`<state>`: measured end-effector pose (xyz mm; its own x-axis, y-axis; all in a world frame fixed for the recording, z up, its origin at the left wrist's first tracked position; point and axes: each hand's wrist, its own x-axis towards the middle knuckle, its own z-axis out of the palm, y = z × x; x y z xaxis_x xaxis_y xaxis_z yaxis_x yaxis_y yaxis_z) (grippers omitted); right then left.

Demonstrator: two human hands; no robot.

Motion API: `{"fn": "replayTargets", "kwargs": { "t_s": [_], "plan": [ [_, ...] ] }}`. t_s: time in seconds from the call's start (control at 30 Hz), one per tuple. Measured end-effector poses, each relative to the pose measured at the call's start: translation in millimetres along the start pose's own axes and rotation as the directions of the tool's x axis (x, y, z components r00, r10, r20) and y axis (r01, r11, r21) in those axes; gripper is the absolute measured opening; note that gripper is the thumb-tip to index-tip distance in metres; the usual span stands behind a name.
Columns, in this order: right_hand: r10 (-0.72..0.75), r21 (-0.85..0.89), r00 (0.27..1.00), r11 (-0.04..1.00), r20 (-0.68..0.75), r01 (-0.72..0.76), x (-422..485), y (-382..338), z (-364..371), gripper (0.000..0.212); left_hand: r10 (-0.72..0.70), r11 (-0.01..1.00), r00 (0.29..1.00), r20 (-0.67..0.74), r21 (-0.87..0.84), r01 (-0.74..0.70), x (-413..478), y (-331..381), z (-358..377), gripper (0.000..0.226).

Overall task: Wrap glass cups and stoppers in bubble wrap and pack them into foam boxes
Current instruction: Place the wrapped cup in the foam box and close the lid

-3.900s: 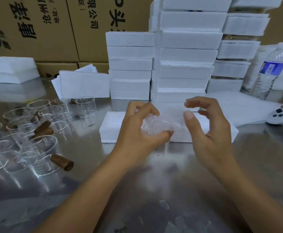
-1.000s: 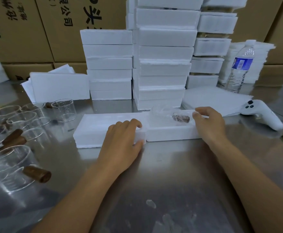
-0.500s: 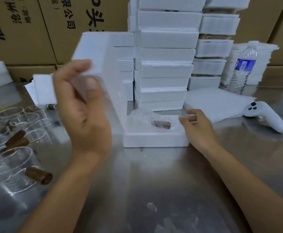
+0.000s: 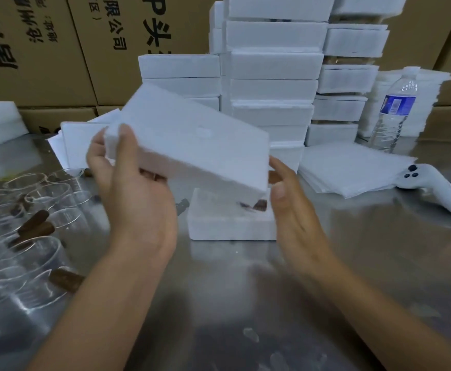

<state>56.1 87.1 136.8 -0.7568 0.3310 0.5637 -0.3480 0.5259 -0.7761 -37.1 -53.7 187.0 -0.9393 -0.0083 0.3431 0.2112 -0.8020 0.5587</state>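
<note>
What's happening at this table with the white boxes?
A person is packing glassware. Their left hand grips a foam lid, tilted above an open foam box on the table, with the right hand open beside the lid's right end. A brown stopper shows inside the box. Glass cups stand at left.

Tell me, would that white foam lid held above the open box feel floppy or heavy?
Probably stiff: the foam lid looks flat and unbent though the left hand grips only one end. Likely light for its size, since that one-ended grip carries it tilted in the air. Its grainy foam may dent or crumble under a hard pinch.
</note>
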Motion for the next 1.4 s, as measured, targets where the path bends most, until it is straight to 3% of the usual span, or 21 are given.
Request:
{"fn": "replayTargets", "kwargs": {
  "t_s": [0.17, 0.33, 0.43, 0.63, 0.9, 1.1, 1.4],
  "plan": [
    [0.146, 0.109, 0.965, 0.986, -0.218, -0.124, 8, 2, -17, 0.059, -0.053, 0.916, 0.998, 0.021, 0.399, 0.04, -9, -27, -6, 0.01],
    [0.301, 0.136, 0.904, 0.953, -0.302, -0.272, 11, 3, -23, 0.042, -0.091, 0.825, 0.993, -0.069, 0.553, 0.114, -13, -44, -15, 0.023],
    [0.347, 0.091, 0.889, 0.938, -0.298, -0.335, 8, 6, -23, 0.037, -0.112, 0.79, 0.986, -0.123, 0.591, 0.164, -14, -47, -18, 0.024],
    [0.357, 0.074, 0.891, 0.934, -0.282, -0.351, 7, 9, -19, 0.035, -0.128, 0.814, 0.98, -0.151, 0.548, 0.191, -13, -46, -21, 0.016],
    [0.366, 0.012, 0.885, 0.925, -0.287, -0.379, 8, 14, -16, 0.035, -0.165, 0.771, 0.983, -0.078, 0.611, 0.178, -7, -46, -24, 0.015],
    [0.381, -0.005, 0.879, 0.917, -0.286, -0.399, 10, 17, -17, 0.032, -0.179, 0.738, 0.983, 0.042, 0.666, 0.105, 0, -49, -31, 0.019],
    [0.335, -0.125, 0.894, 0.915, -0.297, -0.385, 10, 28, -14, 0.034, -0.124, 0.598, 0.966, 0.228, 0.794, -0.11, 2, -54, -45, 0.031]
  ]
}}
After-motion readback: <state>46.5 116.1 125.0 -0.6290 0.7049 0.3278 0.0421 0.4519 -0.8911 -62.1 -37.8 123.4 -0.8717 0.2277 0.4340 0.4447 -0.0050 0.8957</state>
